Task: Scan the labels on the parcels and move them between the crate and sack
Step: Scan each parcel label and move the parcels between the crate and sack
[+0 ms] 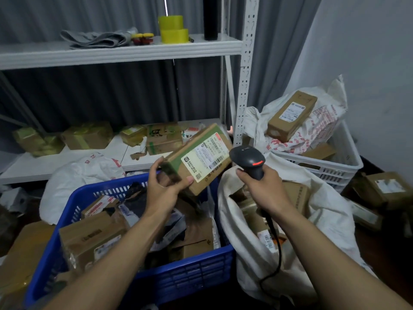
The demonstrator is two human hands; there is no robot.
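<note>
My left hand (164, 186) grips a cardboard parcel (196, 157) by its lower end, tilted up above the blue crate (178, 280). Its white label with barcodes faces me. My right hand (263, 186) grips a black handheld scanner (248, 159) by the handle, its head with a red light right beside the parcel's label. The scanner's cable hangs down over the open white sack (257, 253), which holds several boxes. The blue crate is full of cardboard boxes and dark mailer bags.
A white crate (335, 166) at the right holds a sack and a labelled box (290, 115). White metal shelving (120, 52) stands behind, with tape rolls above and several boxes on the lower shelf. More boxes lie on the floor at both sides.
</note>
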